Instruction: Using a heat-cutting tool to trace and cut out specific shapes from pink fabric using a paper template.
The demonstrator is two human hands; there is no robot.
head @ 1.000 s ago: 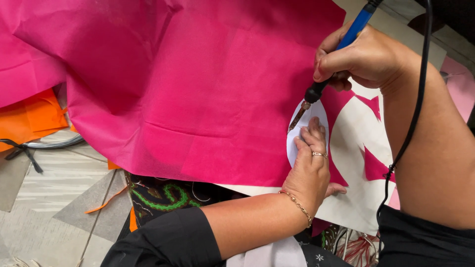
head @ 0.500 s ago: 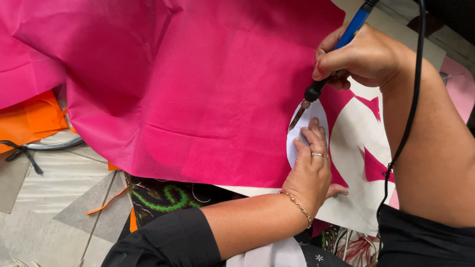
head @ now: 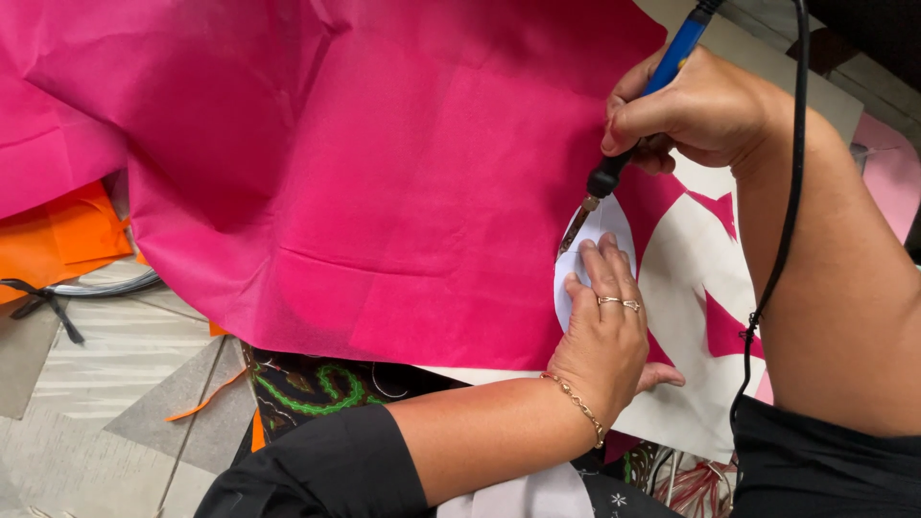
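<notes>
A large sheet of bright pink fabric (head: pixel 365 182) covers most of the view. My right hand (head: pixel 696 110) grips a blue-handled corded hot cutting tool (head: pixel 628 144), its metal tip touching the fabric's edge beside a white oval template (head: pixel 600 240). Flat on that template lies my left hand (head: pixel 609 331), fingers pressing it down just below the tip; it wears rings and a thin bracelet. Right of the oval, a white board (head: pixel 696 317) shows through pink cut-out remnants.
The tool's black cord (head: pixel 782 221) runs down over my right forearm. Orange fabric (head: pixel 58 235) and a black strap (head: pixel 43 302) lie at the left. Grey and beige pieces (head: pixel 106 384) and a dark green-patterned cloth (head: pixel 317 384) lie below the pink sheet.
</notes>
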